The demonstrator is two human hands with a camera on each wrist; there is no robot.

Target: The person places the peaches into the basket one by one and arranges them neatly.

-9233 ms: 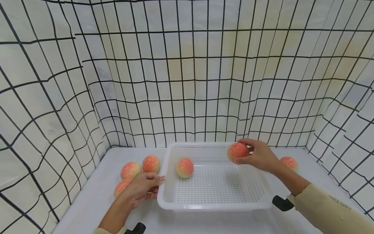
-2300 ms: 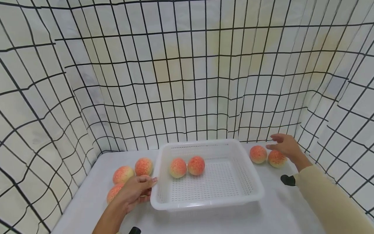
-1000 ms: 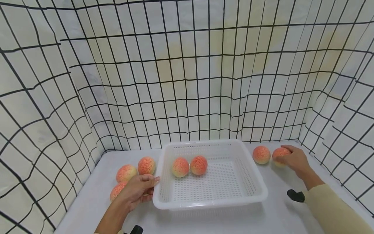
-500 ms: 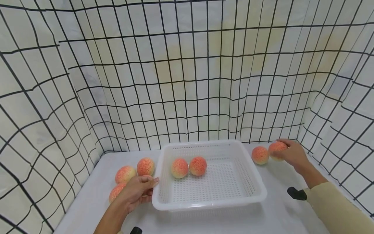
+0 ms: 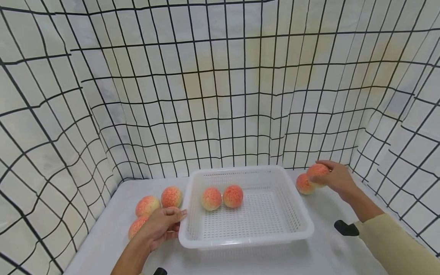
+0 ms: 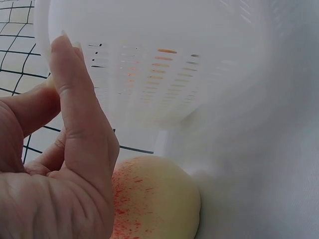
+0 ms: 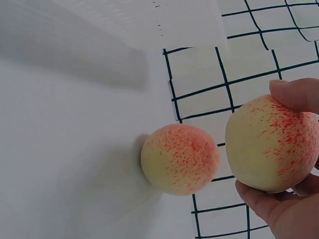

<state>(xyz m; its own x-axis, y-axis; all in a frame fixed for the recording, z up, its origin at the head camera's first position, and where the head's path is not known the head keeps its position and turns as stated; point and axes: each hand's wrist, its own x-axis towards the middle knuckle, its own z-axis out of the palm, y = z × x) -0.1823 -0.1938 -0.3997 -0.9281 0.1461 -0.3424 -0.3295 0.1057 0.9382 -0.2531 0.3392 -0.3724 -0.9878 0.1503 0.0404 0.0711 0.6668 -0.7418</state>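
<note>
My right hand [image 5: 338, 181] holds a peach [image 5: 317, 175] between thumb and fingers, raised off the table. In the right wrist view this peach [image 7: 271, 144] is pale yellow with red speckles. Just left of it in the head view, a second peach [image 5: 305, 184] rests on the table beside the basket. My left hand [image 5: 159, 227] pinches the left rim of the white plastic basket [image 5: 247, 241]. Inside the basket, toward its left, sit two peaches, one paler [image 5: 211, 198] and one redder [image 5: 233, 196]. The left wrist view shows a peach [image 6: 157, 199] below the left hand.
Left of the basket lie more peaches, one at the back [image 5: 171, 196], one further left [image 5: 147, 206] and one partly behind the left wrist [image 5: 136, 227]. A white cloth with a black grid [image 5: 233, 95] encloses the white table [image 5: 330, 248] at the back and sides.
Over the last second my right hand has lifted the outer right peach and moved it left, toward the basket. Earlier, the right hand's previous peach went into the basket. The left hand keeps holding the rim.
</note>
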